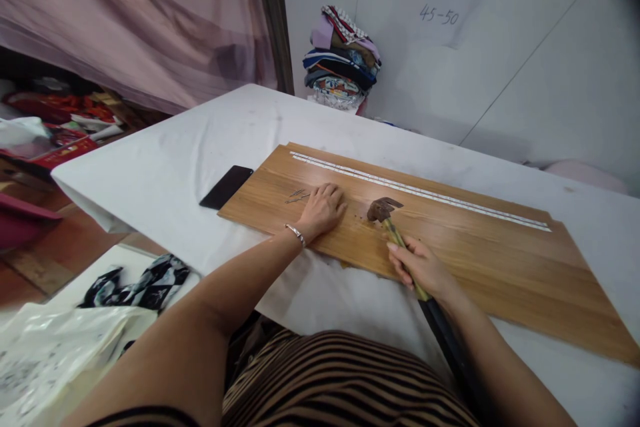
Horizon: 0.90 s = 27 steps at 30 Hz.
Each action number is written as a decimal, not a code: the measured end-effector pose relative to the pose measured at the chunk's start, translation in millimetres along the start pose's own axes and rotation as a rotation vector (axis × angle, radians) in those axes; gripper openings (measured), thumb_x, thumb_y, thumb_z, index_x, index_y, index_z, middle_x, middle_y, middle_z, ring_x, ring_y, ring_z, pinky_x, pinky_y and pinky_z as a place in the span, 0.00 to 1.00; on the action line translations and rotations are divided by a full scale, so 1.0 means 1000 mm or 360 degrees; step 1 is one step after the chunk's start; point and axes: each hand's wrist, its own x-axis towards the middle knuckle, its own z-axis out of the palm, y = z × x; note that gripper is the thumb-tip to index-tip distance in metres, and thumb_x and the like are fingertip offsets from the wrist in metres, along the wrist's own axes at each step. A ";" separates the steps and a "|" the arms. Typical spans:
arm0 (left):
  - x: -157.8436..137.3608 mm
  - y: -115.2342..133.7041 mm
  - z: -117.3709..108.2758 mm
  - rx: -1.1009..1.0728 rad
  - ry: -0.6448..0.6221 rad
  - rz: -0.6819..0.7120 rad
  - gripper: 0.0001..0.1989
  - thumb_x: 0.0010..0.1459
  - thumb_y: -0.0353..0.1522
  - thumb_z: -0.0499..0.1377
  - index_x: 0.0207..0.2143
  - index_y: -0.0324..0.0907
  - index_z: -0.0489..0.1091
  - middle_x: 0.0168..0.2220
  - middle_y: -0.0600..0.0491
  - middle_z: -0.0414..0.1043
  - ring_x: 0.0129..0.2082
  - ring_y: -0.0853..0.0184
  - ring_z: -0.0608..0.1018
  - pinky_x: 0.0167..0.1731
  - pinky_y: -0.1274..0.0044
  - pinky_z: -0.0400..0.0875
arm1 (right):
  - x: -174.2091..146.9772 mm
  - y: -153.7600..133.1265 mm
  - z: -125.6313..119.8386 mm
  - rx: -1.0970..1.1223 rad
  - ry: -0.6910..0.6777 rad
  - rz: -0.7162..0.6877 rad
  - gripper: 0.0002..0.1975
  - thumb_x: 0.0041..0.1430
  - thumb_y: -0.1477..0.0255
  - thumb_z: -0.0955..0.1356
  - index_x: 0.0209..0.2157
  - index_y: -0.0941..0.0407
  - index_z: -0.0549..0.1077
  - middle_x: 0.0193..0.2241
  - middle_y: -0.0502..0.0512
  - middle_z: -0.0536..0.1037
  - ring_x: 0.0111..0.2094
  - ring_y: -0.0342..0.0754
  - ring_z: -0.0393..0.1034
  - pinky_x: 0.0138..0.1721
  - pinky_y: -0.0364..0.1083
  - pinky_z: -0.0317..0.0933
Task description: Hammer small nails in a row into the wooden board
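Note:
A long wooden board (480, 247) lies on the white-covered table. My right hand (417, 263) is wrapped round the handle of a claw hammer (384, 209), whose rusty head is at the board's surface. Yellow-green shows on the upper handle, black on the lower grip. Palm down, my left hand (323, 209) rests on the board left of the hammer head, fingers stretched out and slightly bent. Several loose nails (297, 196) lie just beside it, on its left. Small dark marks dot the wood between hand and hammer. Along the far side runs a white measuring strip (420, 190).
A black flat phone-like slab (226, 187) lies by the board's left end on the white tablecloth (165, 147). Folded clothes (343, 60) are stacked behind the table near the wall. Bags and a patterned cloth (140, 283) sit low at the left.

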 end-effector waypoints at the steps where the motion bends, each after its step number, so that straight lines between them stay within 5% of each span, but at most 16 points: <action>1: 0.000 0.000 0.000 0.0007 -0.0007 -0.0003 0.13 0.69 0.36 0.54 0.49 0.42 0.74 0.56 0.43 0.74 0.60 0.53 0.71 0.63 0.61 0.64 | 0.000 0.001 0.000 -0.0008 -0.0007 -0.0006 0.22 0.54 0.48 0.70 0.29 0.51 0.62 0.12 0.38 0.61 0.10 0.38 0.51 0.12 0.39 0.48; 12: 0.000 0.003 -0.004 -0.0002 -0.0031 -0.0013 0.13 0.69 0.36 0.54 0.50 0.41 0.74 0.56 0.42 0.74 0.61 0.54 0.71 0.63 0.62 0.64 | 0.001 -0.004 0.002 0.0027 -0.0012 0.0026 0.25 0.51 0.47 0.71 0.35 0.52 0.65 0.13 0.37 0.63 0.10 0.38 0.51 0.12 0.40 0.49; 27: 0.000 0.001 -0.002 -0.0024 0.0007 -0.0008 0.12 0.69 0.36 0.55 0.49 0.44 0.74 0.55 0.44 0.74 0.60 0.54 0.71 0.62 0.61 0.64 | 0.000 -0.004 0.001 -0.0021 -0.0042 0.0000 0.24 0.54 0.46 0.70 0.28 0.51 0.61 0.11 0.39 0.61 0.11 0.37 0.51 0.12 0.39 0.49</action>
